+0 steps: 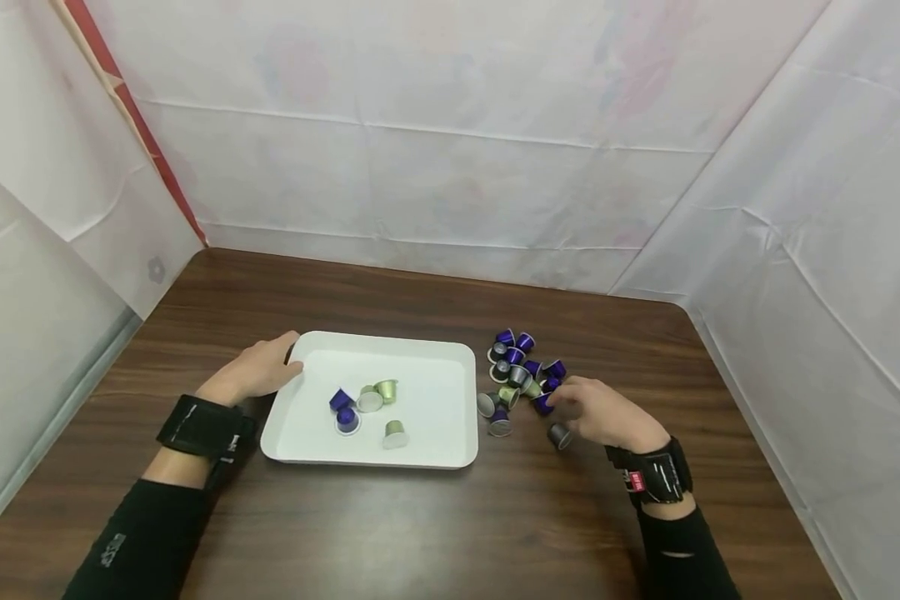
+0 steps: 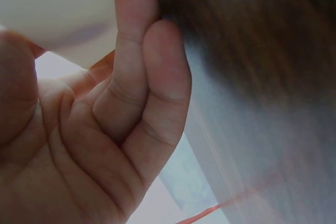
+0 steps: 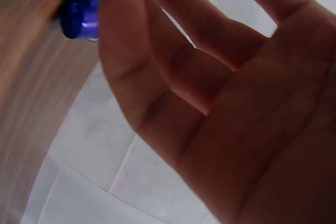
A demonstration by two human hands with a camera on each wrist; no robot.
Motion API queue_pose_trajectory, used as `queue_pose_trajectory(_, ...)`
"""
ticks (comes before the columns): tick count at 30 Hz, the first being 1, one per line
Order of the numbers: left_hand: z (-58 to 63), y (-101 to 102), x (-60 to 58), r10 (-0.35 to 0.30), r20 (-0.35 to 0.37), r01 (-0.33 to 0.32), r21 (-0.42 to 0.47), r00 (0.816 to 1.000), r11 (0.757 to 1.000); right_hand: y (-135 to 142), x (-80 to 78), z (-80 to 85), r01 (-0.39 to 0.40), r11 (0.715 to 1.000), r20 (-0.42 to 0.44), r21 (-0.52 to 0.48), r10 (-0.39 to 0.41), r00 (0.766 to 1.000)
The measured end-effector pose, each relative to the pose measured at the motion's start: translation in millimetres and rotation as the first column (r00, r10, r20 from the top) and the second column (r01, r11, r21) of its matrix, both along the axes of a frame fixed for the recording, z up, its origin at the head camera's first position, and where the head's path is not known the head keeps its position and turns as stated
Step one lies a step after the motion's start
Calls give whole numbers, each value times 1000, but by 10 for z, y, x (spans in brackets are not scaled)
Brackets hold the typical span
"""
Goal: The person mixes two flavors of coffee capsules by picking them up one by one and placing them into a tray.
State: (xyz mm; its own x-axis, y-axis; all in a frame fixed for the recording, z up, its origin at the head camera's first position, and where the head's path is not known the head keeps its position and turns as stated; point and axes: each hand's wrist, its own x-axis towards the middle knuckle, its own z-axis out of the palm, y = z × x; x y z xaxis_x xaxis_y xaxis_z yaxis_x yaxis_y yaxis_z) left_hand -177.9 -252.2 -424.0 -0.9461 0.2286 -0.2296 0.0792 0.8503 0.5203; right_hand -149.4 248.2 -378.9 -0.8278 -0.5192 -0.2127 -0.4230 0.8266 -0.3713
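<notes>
A white tray (image 1: 427, 400) lies on the table, holding two purple coffee capsules (image 1: 347, 419) and three pale green ones (image 1: 394, 433). My left hand (image 1: 258, 367) grips the tray's left edge near the far corner, thumb over the rim and fingers along the outside. To the right of the tray is a loose pile of purple, green, grey and black capsules (image 1: 517, 375). My right hand (image 1: 603, 410) is at the pile's right side, fingers loosely bent, fingertips right at a purple capsule (image 1: 543, 405). Below those fingers lies a dark grey capsule (image 1: 559, 436). Purple capsules (image 3: 79, 22) also appear beyond the fingers in the right wrist view.
The brown wood-grain table (image 1: 390, 533) has white sheeting (image 1: 420, 167) hung behind it and at both sides. A red strip (image 1: 142, 133) runs down the sheeting's back left corner. Dark straps circle both wrists.
</notes>
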Motion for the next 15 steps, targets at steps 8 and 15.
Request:
queue_pose_trajectory(8, -23, 16, -7, 8, -3, -8, 4, 1000, 1000, -26, -39, -95, 24, 999, 59, 41, -27, 998)
queue_pose_trajectory(15, -10, 2, -2, 8, 2, -8, -2, 1000, 1000, -47, -42, -110, 29, 998, 46, 53, -31, 998)
